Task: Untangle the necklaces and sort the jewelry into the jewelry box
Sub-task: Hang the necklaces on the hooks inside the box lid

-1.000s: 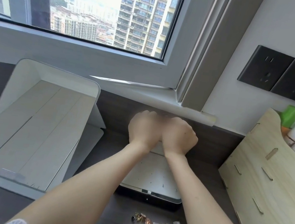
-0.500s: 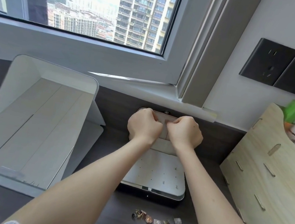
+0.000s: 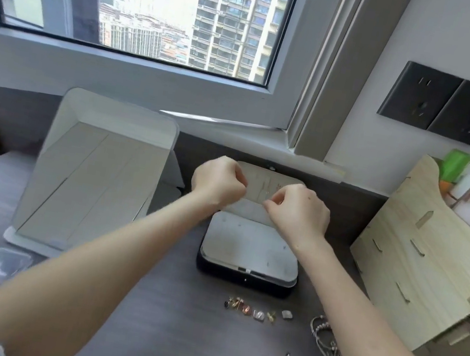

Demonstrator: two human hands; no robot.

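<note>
hands: we are seeing left hand and right hand hovering before the raised lid of the jewelry box | grasp: fingers curling as if pinching; blurred, so we cannot tell on what | desk: earrings lying just before the box; beaded chains lying beside the right forearm

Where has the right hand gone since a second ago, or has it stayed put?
Yes, it moved. The right hand has slid right along the jewelry box lid, away from the left hand; bare lid now shows between them.
</note>
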